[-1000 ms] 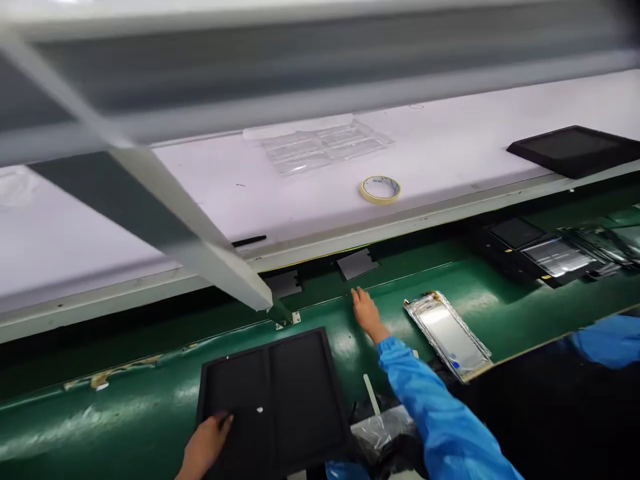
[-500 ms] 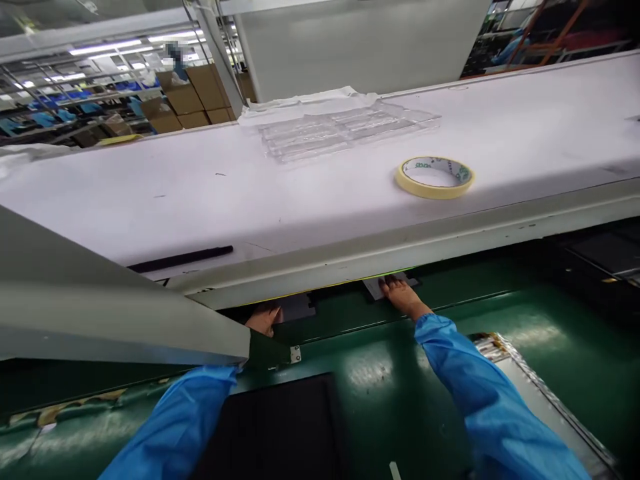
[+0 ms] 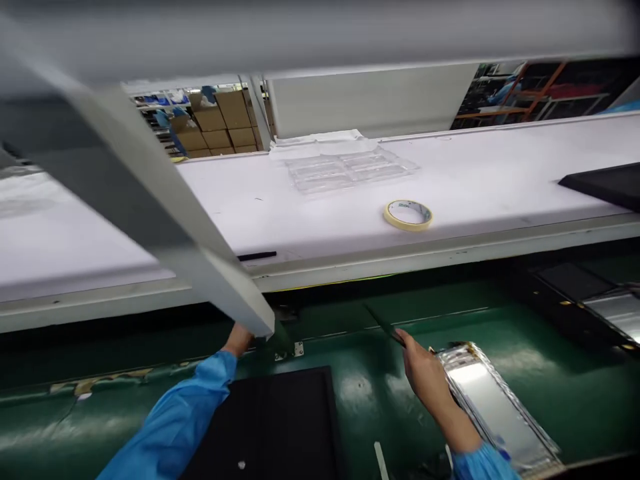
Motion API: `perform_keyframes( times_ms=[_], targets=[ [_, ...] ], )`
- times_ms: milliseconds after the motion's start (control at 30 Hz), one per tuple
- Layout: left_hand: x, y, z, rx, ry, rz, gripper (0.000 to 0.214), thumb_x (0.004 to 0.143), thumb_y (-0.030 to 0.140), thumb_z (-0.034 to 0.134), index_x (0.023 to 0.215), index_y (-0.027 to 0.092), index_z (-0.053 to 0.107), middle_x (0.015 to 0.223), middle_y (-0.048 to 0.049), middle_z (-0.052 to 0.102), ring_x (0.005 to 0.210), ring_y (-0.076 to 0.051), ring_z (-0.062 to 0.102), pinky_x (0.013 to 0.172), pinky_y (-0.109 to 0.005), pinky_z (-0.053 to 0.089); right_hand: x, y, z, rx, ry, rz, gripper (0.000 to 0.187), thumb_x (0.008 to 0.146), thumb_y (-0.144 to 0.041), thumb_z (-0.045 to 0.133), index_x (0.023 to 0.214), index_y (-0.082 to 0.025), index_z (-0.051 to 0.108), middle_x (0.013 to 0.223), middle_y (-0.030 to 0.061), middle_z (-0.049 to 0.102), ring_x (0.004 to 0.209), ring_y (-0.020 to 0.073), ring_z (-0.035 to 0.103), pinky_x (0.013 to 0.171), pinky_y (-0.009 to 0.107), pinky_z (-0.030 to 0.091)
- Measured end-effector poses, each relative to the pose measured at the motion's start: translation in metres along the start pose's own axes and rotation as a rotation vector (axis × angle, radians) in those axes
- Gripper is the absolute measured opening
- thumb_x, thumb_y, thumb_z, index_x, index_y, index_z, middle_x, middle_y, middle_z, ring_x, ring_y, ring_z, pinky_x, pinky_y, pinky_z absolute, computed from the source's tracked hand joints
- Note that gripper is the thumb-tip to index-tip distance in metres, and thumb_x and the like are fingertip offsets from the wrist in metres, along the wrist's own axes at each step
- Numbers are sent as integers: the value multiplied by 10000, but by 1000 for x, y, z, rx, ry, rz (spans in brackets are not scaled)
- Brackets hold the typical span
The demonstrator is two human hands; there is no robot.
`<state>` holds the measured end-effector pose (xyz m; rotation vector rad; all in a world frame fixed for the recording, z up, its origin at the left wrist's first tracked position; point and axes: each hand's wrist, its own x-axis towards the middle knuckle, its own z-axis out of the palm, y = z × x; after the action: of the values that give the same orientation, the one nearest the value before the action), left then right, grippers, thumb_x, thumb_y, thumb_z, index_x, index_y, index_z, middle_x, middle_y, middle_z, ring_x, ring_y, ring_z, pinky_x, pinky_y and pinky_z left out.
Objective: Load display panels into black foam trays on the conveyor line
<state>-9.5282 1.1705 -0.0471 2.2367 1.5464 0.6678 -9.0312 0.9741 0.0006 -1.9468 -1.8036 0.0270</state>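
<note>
I had the right hand (image 3: 425,370) pinching a thin dark card (image 3: 384,325) by its near end, almost edge-on to my camera, over the green bench (image 3: 360,360). Left hand (image 3: 239,340) was partly hidden at the grey post (image 3: 230,287); couldn't tell its grip. Black tray (image 3: 280,420) lay between the forearms, silver panels (image 3: 493,400) just beside the right hand, tape roll (image 3: 388,218) up on the white shelf (image 3: 480,187).
</note>
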Motion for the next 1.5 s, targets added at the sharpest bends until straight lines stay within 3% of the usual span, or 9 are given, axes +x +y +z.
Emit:
perform_keyframes(
  times_ms=[233, 433, 567, 700, 833, 967, 1100, 1300, 1500],
  targets=[
    [-222, -20, -155, 278, 52, 35, 521, 946, 109, 299, 1324, 176, 651, 1418, -149, 625, 1406, -286, 488, 1172, -535, 359, -172, -87, -30, 568, 22, 594, 622, 850, -690, 508, 1228, -201, 581, 1200, 153, 702, 1144, 349, 656, 916, 459, 555],
    [-334, 56, -189, -99, -136, 181, 431, 1024, 284, 345, 1281, 239, 688, 1429, -110, 620, 1453, -256, 437, 1247, -553, 190, -199, -253, 5, 1017, -328, 609, 636, 770, -706, 616, 1166, -210, 650, 1218, 126, 711, 1191, 345, 627, 1013, 476, 508],
    [-359, 91, -201, -477, -145, 151, 394, 1023, 362, 392, 1194, 263, 733, 1342, -108, 684, 1433, -271, 466, 1258, -575, 68, -186, -349, -1, 1206, -554, 403, 624, 717, -568, 776, 1192, -182, 649, 1160, 106, 731, 1104, 311, 659, 994, 450, 507],
    [-385, 77, -212, -421, 59, 151, 372, 1009, 312, 416, 1248, 283, 700, 1459, -96, 599, 1483, -274, 384, 1261, -575, 98, -194, -396, -15, 1195, -571, 300, 555, 735, -503, 790, 1173, -189, 656, 1117, 77, 739, 1078, 292, 657, 975, 437, 511],
    [-424, 71, -195, -930, 380, -504, 489, 931, 466, 563, 1343, 201, 580, 1519, -145, 519, 1437, -321, 435, 1182, -518, 365, -211, -422, -21, 1179, -486, 321, 551, 729, -503, 793, 1160, -190, 650, 1120, 81, 732, 1061, 293, 656, 955, 434, 524],
    [-443, 95, -185, -1767, 77, -877, 566, 749, 613, 746, 1099, 171, 688, 1223, -130, 733, 1235, -341, 625, 1052, -460, 511, -217, -449, -22, 1183, -441, 337, 531, 751, -492, 772, 1165, -191, 633, 1100, 74, 729, 1044, 283, 654, 944, 429, 532],
    [-436, 108, -201, -2097, -92, -747, 690, 797, 739, 623, 1182, 169, 682, 1246, -120, 733, 1254, -334, 620, 1092, -475, 482, -214, -468, -22, 1106, -413, 267, 493, 762, -475, 753, 1151, -198, 629, 1121, 76, 723, 1064, 283, 645, 955, 425, 528],
    [-429, 98, -203, -1799, 64, -776, 630, 704, 342, 872, 1243, 137, 617, 1169, -147, 758, 1139, -321, 693, 1005, -437, 539, -209, -467, -17, 990, -407, 163, 469, 907, -588, 559, 1160, -199, 629, 1128, 91, 715, 1078, 280, 643, 945, 414, 530],
    [-424, 90, -217, -1757, -66, -709, 639, 732, 345, 855, 1274, 131, 594, 1152, -156, 761, 982, -303, 747, 916, -445, 584, -196, -452, -31, 863, -371, 18, 434, 934, -552, 533, 1167, -198, 631, 1132, 81, 713, 1086, 260, 637, 972, 385, 509]
  ],
)
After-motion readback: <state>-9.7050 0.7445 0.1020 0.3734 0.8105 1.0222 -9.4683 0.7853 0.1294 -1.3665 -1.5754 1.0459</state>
